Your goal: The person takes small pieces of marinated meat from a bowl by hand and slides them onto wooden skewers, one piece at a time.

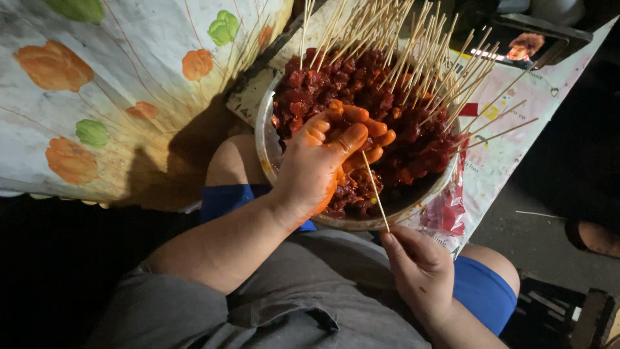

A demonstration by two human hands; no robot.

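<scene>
Right hand [420, 268] gripping bamboo skewer [375, 191]

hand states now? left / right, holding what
Left hand: closed on red marinated meat over the metal bowl.
Right hand: pinching a bamboo skewer.

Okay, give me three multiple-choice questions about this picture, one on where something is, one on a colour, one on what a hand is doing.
1. Where is the metal bowl?
A. on the person's lap
B. on the floor
C. on a shelf

2. What colour is the marinated meat?
A. green
B. dark red
C. white

3. What is the right hand doing?
A. resting open
B. pinching a bamboo skewer
C. gripping a knife

Answers: 1 A, bowl sits over the knees; 2 B, the chunks look dark red; 3 B, fingertips pinch the stick's lower end while the left hand presses meat.
</scene>
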